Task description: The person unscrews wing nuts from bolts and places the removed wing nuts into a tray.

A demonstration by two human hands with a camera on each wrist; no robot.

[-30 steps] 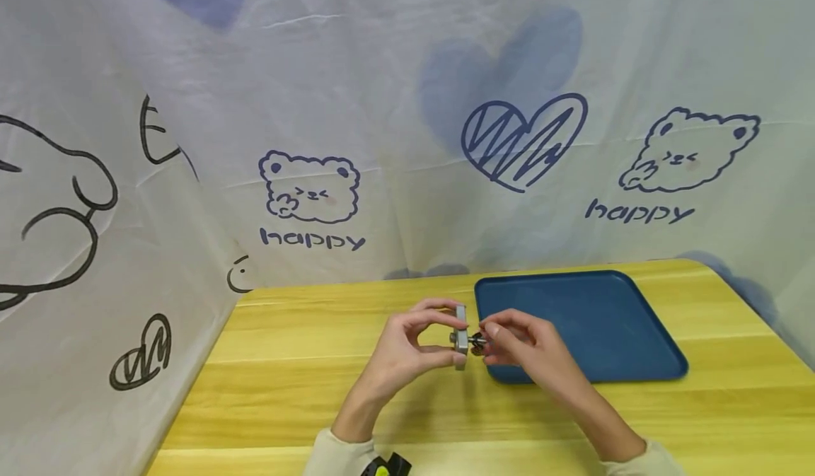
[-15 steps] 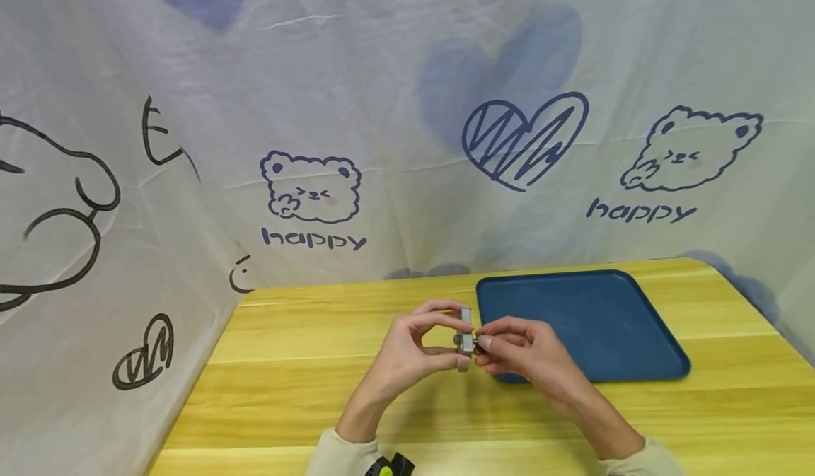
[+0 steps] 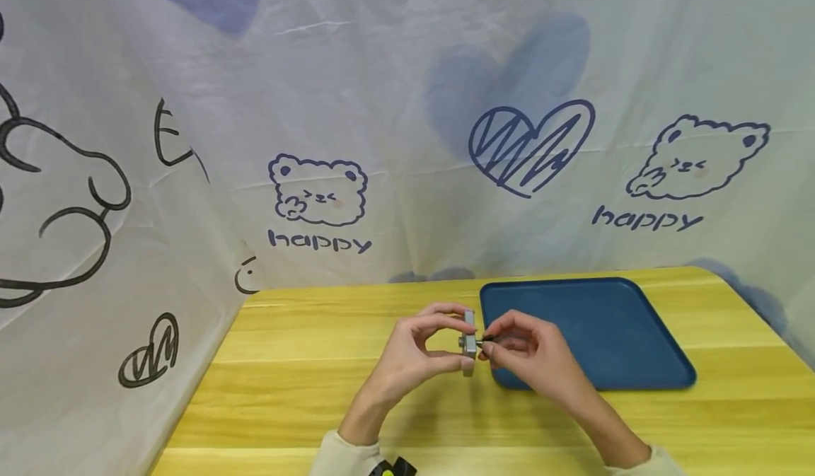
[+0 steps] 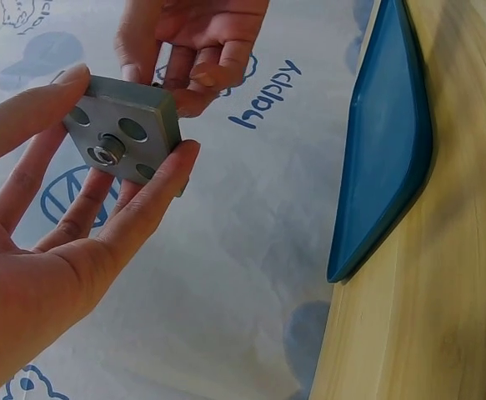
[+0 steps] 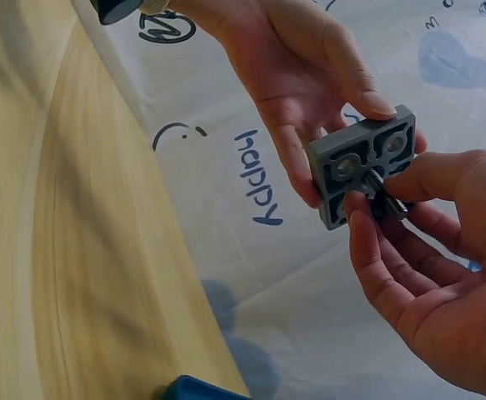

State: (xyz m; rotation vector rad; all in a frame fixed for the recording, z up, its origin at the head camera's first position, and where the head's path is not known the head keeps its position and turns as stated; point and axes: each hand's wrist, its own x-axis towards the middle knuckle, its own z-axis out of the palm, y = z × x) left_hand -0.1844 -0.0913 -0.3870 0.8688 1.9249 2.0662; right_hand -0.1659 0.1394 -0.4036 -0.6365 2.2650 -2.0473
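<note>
My left hand (image 3: 407, 352) grips a grey square plate (image 4: 105, 121) by its edges, thumb on one side and fingers on the other. The plate has round holes near its corners and stands upright above the table. Through its middle runs a metal bolt (image 4: 109, 150), its round socket head on the left face. In the right wrist view the plate's other face is ribbed, and the bolt's threaded shank (image 5: 399, 210) sticks out of it. The right hand (image 3: 538, 356) pinches a small dark piece (image 5: 383, 204) at that shank, mostly hidden by thumb and fingertips.
A blue tray (image 3: 592, 320) lies on the yellow wood-grain table (image 3: 305, 377), behind and right of the hands. A pale printed cloth (image 3: 407, 129) hangs along the table's back and left sides. A dark wrist device (image 3: 393, 467) sits at the left sleeve.
Right fingers have closed in toward the plate and shifted their pinch around the dark piece, which showed more a second ago. The left hand keeps its grip; the whole head view has shifted slightly.
</note>
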